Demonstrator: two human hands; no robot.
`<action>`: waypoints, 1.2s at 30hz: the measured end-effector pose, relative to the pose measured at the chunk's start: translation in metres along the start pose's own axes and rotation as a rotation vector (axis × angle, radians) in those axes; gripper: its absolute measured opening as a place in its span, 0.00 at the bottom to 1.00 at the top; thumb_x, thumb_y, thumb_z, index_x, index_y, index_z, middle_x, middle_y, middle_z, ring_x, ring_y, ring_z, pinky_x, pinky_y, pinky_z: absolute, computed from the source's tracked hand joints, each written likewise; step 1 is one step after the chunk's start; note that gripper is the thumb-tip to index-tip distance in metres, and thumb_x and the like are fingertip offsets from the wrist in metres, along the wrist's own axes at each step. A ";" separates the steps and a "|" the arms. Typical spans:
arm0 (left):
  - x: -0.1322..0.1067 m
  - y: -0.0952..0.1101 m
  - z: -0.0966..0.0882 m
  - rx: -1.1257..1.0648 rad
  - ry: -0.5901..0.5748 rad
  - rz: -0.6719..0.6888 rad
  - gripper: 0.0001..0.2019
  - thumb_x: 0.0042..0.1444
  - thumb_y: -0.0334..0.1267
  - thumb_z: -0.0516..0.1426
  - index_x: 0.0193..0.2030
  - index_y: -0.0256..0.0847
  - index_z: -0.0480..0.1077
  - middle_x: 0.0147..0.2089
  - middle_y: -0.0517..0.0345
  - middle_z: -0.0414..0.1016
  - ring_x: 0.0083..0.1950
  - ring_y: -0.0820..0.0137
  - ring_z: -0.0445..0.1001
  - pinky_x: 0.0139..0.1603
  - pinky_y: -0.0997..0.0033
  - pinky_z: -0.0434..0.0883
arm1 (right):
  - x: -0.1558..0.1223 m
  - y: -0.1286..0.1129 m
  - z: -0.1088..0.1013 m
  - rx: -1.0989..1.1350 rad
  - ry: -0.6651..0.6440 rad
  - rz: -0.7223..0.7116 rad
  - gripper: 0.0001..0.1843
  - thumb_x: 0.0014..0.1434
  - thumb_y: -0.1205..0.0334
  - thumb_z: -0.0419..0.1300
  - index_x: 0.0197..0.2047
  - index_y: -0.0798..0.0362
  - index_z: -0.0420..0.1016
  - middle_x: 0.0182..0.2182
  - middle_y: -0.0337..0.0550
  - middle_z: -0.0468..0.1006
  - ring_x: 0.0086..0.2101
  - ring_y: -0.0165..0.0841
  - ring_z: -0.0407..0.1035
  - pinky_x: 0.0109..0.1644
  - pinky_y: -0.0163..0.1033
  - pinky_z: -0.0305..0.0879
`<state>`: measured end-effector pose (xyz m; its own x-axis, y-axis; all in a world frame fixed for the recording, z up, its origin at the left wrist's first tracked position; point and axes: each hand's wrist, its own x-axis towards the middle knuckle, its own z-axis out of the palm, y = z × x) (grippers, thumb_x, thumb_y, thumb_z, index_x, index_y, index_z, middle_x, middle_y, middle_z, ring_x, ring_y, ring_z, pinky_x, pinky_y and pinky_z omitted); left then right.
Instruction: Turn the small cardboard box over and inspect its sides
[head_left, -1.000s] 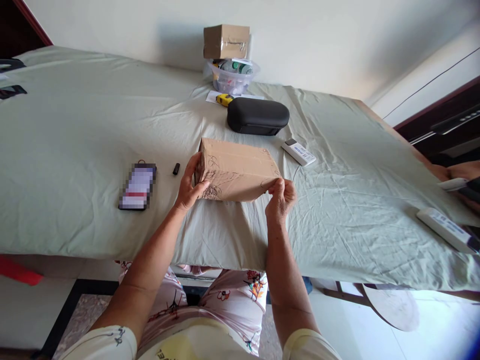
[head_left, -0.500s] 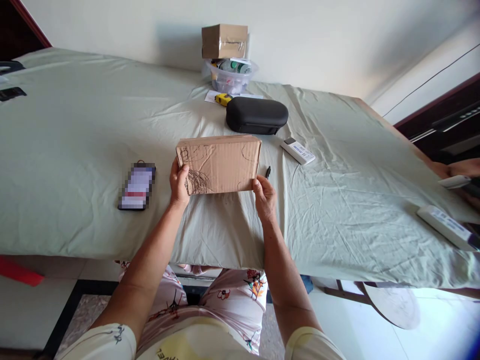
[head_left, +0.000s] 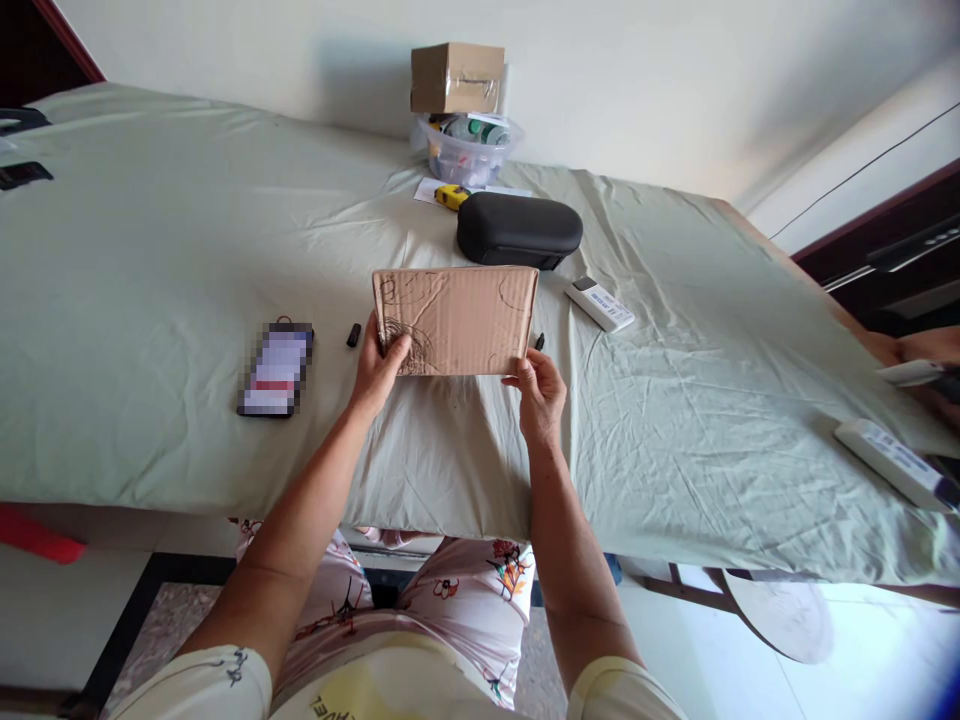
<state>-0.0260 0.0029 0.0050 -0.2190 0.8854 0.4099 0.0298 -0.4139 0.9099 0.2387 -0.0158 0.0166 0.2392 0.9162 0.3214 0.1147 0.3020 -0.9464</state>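
Note:
A brown cardboard box point(head_left: 465, 320) with black scribbled lines and curves on its face is held up between both hands, its drawn side toward me. My left hand point(head_left: 381, 365) grips its lower left corner, thumb on the scribbles. At the lower right corner, my right hand point(head_left: 541, 390) pinches the edge with thumb and fingers. A small black cap-like piece point(head_left: 354, 335) lies just left of my left hand. Beyond my right hand, the tip of a black pen point(head_left: 539, 342) shows, the rest hidden.
Behind the box sits a black hard case point(head_left: 519, 230), with a white device point(head_left: 600, 304) to its right. A phone point(head_left: 277, 370) lies at left. Toward the wall are a yellow tape measure point(head_left: 451, 196), a plastic tub point(head_left: 466, 160) and another carton point(head_left: 457, 80). Someone's hand point(head_left: 926, 348) shows at far right.
The box has shifted slightly right and tilted so its top side no longer shows. My left hand moved right with it, its thumb further over the face, uncovering the black cap-like piece.

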 end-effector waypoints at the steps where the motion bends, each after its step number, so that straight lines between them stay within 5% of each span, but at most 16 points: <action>1: -0.002 0.001 0.002 0.030 -0.030 0.012 0.41 0.61 0.66 0.64 0.74 0.47 0.62 0.71 0.45 0.72 0.74 0.56 0.71 0.76 0.56 0.68 | 0.000 0.000 -0.001 -0.005 0.017 0.016 0.26 0.62 0.35 0.66 0.48 0.49 0.80 0.36 0.40 0.81 0.35 0.31 0.77 0.34 0.36 0.78; 7: -0.011 0.004 0.009 0.158 -0.108 0.043 0.56 0.56 0.61 0.70 0.82 0.46 0.45 0.83 0.39 0.53 0.85 0.51 0.52 0.85 0.51 0.53 | 0.001 -0.002 -0.001 -0.015 0.085 0.095 0.26 0.61 0.35 0.66 0.46 0.50 0.79 0.34 0.40 0.80 0.33 0.31 0.77 0.32 0.35 0.76; 14: -0.011 0.008 0.010 0.232 -0.169 0.084 0.67 0.46 0.58 0.76 0.82 0.43 0.41 0.84 0.34 0.47 0.86 0.46 0.48 0.85 0.48 0.50 | -0.002 0.002 0.000 -0.175 0.098 0.026 0.29 0.61 0.32 0.64 0.46 0.50 0.75 0.34 0.40 0.76 0.33 0.32 0.73 0.33 0.38 0.72; 17: -0.017 0.005 0.015 0.316 -0.136 0.090 0.66 0.46 0.55 0.76 0.82 0.41 0.41 0.84 0.32 0.46 0.86 0.45 0.46 0.85 0.47 0.50 | -0.009 0.010 0.009 -0.371 0.121 -0.043 0.41 0.51 0.30 0.72 0.57 0.50 0.72 0.43 0.44 0.75 0.36 0.35 0.72 0.38 0.42 0.73; 20: -0.024 0.002 0.022 0.390 -0.078 0.095 0.67 0.47 0.52 0.77 0.82 0.39 0.38 0.84 0.29 0.47 0.86 0.44 0.45 0.86 0.45 0.49 | -0.018 0.019 0.023 -0.483 0.119 -0.068 0.63 0.46 0.28 0.74 0.74 0.50 0.57 0.51 0.52 0.73 0.38 0.38 0.73 0.44 0.49 0.75; 23: -0.029 0.004 0.028 0.442 -0.043 0.091 0.70 0.44 0.51 0.78 0.82 0.38 0.37 0.83 0.28 0.49 0.86 0.43 0.46 0.86 0.45 0.49 | -0.024 0.024 0.034 -0.585 0.154 -0.091 0.70 0.45 0.27 0.74 0.78 0.51 0.47 0.54 0.56 0.72 0.38 0.40 0.73 0.46 0.52 0.75; 30: -0.026 0.005 0.024 0.446 -0.030 0.052 0.71 0.42 0.54 0.78 0.82 0.36 0.39 0.83 0.27 0.50 0.86 0.42 0.48 0.85 0.45 0.51 | -0.021 0.023 0.029 -0.578 0.176 -0.119 0.62 0.47 0.31 0.75 0.75 0.47 0.55 0.53 0.53 0.73 0.38 0.38 0.72 0.44 0.50 0.75; 36: -0.018 -0.003 0.013 0.331 -0.057 0.032 0.63 0.49 0.56 0.75 0.82 0.43 0.42 0.85 0.35 0.47 0.86 0.46 0.45 0.86 0.45 0.47 | -0.009 0.024 0.015 -0.398 0.188 -0.107 0.32 0.57 0.42 0.70 0.60 0.48 0.75 0.42 0.42 0.77 0.33 0.31 0.69 0.41 0.43 0.73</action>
<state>-0.0093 -0.0086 -0.0043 -0.1582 0.8872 0.4334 0.3526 -0.3592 0.8641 0.2244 -0.0129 -0.0092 0.3726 0.8106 0.4517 0.5010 0.2341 -0.8332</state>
